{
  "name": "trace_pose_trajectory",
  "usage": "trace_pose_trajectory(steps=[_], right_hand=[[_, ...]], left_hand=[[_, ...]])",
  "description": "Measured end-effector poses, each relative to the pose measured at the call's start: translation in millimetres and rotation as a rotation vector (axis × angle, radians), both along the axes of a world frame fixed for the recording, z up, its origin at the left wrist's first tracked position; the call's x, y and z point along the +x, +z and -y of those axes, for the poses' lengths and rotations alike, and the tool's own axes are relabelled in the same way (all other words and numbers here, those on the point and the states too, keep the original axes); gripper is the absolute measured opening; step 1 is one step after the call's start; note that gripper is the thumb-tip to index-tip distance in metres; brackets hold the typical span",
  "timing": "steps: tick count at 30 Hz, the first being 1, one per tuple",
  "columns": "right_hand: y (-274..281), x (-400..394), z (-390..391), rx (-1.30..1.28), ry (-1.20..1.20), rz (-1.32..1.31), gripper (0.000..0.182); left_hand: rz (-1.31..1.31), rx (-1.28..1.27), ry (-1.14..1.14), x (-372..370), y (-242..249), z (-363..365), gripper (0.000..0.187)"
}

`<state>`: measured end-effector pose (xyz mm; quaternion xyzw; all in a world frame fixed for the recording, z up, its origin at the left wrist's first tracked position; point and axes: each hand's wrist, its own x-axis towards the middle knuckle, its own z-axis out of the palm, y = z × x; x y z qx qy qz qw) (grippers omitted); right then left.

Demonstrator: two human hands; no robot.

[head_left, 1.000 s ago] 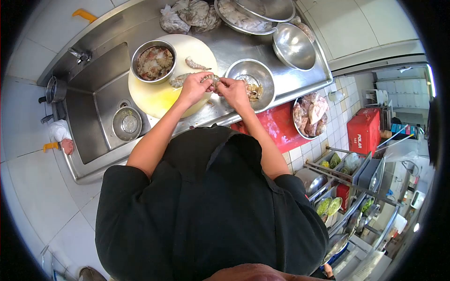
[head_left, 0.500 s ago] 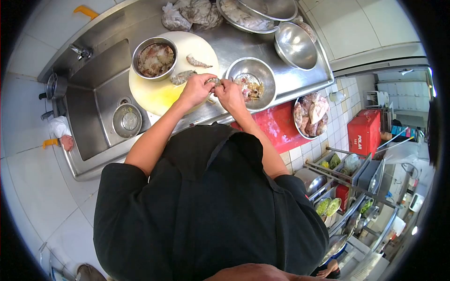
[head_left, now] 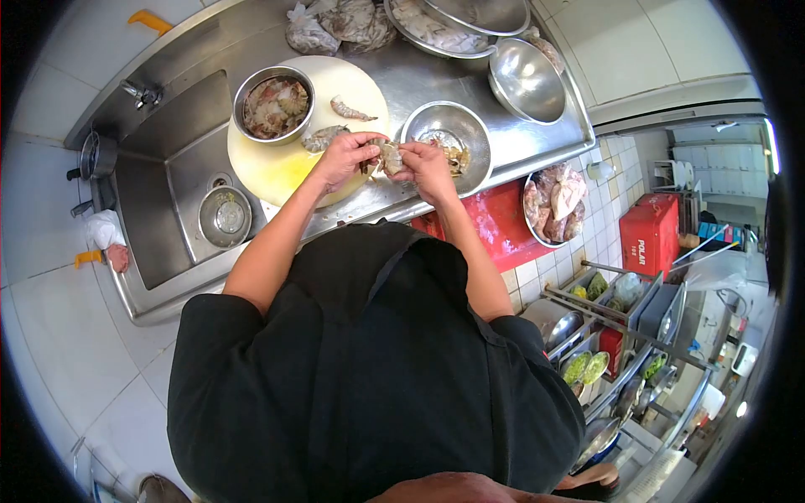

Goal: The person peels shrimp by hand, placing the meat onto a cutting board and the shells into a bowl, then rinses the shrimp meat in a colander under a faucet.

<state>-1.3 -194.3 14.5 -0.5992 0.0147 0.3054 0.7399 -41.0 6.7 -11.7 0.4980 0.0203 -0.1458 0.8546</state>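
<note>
Head view. You are holding one small grey-pink raw shrimp [head_left: 388, 156] between both hands, over the near edge of the round pale-yellow cutting board [head_left: 277, 172]. Your left hand [head_left: 342, 158] is pinching the shrimp's left end, fingers curled closed around it. Your right hand [head_left: 425, 163] is gripping the right end in the same way, thumb and fingertips pressed together on the shell. The two hands are almost touching, with the shrimp bridging the gap between them.

At 3 o'clock from the shrimp, just beside your right hand, a round stainless-steel bowl of peeled pieces [head_left: 449, 142] is sitting on the steel counter [head_left: 537, 147]. At 10 o'clock, a smaller steel bowl of grey shrimp scraps [head_left: 274, 105] is resting on the far part of the cutting board. Two loose whole shrimp [head_left: 348, 110] are lying on the board at 11 o'clock, one near your left hand and one further off.

At 9 o'clock, the recessed steel sink basin [head_left: 168, 193] is holding a small steel dish [head_left: 225, 216]. At 1 o'clock, an empty tilted steel mixing bowl [head_left: 527, 80] is standing well apart from the hands. At 4 o'clock, below the counter edge, a steel bowl of pale raw meat [head_left: 553, 205] is sitting on a red surface [head_left: 490, 226].
</note>
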Motion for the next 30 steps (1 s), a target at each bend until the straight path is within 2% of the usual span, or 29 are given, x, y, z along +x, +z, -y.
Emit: trace_pose_trajectory(steps=[3,4,7,10,11,14,17,21,22,25,28,30], right_hand=[[-12.8,2.0,4.5,0.152,0.057,-0.185,0.015],[-15.7,2.2,5.6,0.186,0.083,-0.243,0.015],[-8.9,-0.8,9.2,-0.098,0.086,-0.175,0.015],[-8.9,3.7,32.1,-0.666,0.05,0.295,0.021],[-10.3,6.9,40.6,-0.852,0.025,0.469,0.023],[4.3,13.0,55.2,-1.225,-0.094,0.727,0.027],[-1.6,21.5,64.0,-1.154,-0.121,0.847,0.024],[0.9,25.3,57.4,-1.141,-0.183,0.755,0.021],[4.8,26.5,54.0,-1.184,-0.128,0.654,0.022],[-1.0,25.6,52.0,-1.064,-0.169,0.748,0.025],[6.2,20.6,39.8,-0.518,-0.191,0.562,0.025],[12.4,15.6,31.6,-0.608,-0.166,0.699,0.027]], left_hand=[[0.029,-0.082,0.053,-0.7,12.4,14.1,0.028],[0.07,0.01,0.086,2.8,11.3,16.8,0.028],[0.145,0.237,0.216,18.0,10.1,20.5,0.028],[0.123,0.375,0.378,27.8,14.1,14.0,0.03],[0.081,0.418,0.334,29.2,16.1,11.1,0.031],[-0.022,0.513,0.206,30.1,39.7,13.9,0.032],[-0.059,0.461,0.106,32.9,36.6,29.4,0.032],[-0.037,0.297,0.1,37.3,17.7,45.1,0.028],[-0.05,0.266,0.1,38.1,14.3,47.1,0.028],[-0.054,0.331,0.047,38.5,17.0,47.0,0.03],[-0.055,0.371,0.027,37.4,23.1,50.0,0.031],[-0.053,0.352,0.015,36.9,25.5,55.4,0.031]])
